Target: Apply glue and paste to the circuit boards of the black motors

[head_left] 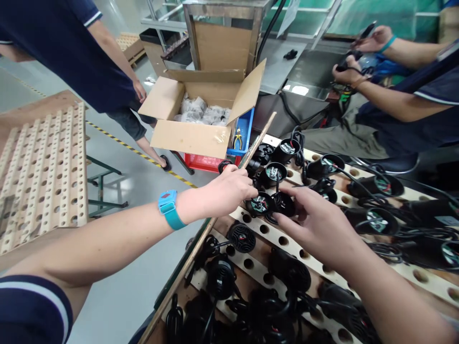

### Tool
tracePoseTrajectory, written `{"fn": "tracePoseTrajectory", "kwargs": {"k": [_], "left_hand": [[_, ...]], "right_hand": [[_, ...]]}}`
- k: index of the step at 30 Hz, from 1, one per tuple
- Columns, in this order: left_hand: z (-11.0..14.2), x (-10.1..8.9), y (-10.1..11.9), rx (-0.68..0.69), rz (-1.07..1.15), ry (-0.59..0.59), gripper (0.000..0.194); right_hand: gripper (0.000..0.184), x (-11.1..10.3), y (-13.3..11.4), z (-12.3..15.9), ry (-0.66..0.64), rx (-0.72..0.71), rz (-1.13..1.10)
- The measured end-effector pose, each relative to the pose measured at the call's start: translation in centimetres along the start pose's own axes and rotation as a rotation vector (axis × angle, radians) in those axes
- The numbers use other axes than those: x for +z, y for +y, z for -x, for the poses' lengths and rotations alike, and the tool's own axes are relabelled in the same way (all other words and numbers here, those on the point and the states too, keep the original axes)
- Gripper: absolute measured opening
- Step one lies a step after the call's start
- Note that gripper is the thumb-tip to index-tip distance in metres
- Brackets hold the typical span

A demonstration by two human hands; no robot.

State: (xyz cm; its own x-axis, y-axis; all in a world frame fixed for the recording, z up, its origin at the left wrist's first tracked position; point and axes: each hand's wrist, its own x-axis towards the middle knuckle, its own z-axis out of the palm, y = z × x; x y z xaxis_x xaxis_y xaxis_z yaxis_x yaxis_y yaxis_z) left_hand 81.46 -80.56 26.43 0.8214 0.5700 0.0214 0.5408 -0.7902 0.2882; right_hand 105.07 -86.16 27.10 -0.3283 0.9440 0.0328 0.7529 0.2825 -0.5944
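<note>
My left hand (pixel 229 191), with a teal wrist strap, closes its fingers on the rim of a black cylindrical housing (pixel 260 204). A green circuit board shows inside the open end of that housing. Beside it, my right hand (pixel 319 222) has thumb and fingers around a black round cap (pixel 285 205); its far side is hidden. Just behind both hands stands another open black housing (pixel 275 173) with a board and wires inside. A black slotted round cover (pixel 242 237) lies on the perforated wooden rack (pixel 283 239) below my left hand.
Several black housings with coiled cables fill the rack. Beyond its wooden edge stands an open cardboard box (pixel 193 138) of bagged parts, near a blue bin (pixel 244 126) with yellow-handled pliers (pixel 237 139). One person stands left; another sits right, handling a dark part. An empty-holed rack (pixel 46 177) is left.
</note>
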Motion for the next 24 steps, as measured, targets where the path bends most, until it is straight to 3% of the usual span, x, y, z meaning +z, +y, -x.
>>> {"fn": "tracePoseTrajectory", "kwargs": {"k": [9,16,24], "left_hand": [[-0.2,-0.4,0.5,-0.065,0.055,-0.024,0.020],[-0.3,0.7,0.2,-0.060,0.012,0.051,0.024],[-0.7,0.7,0.1,-0.037,0.016,0.051,0.020]], "right_hand": [[0.045,0.3,-1.0,0.3,-0.237,0.003,-0.156],[0.044,0.5,-1.0,0.5,-0.265,0.010,-0.172],[0.044,0.5,-0.7,0.0,-0.283,0.077,-0.224]]}}
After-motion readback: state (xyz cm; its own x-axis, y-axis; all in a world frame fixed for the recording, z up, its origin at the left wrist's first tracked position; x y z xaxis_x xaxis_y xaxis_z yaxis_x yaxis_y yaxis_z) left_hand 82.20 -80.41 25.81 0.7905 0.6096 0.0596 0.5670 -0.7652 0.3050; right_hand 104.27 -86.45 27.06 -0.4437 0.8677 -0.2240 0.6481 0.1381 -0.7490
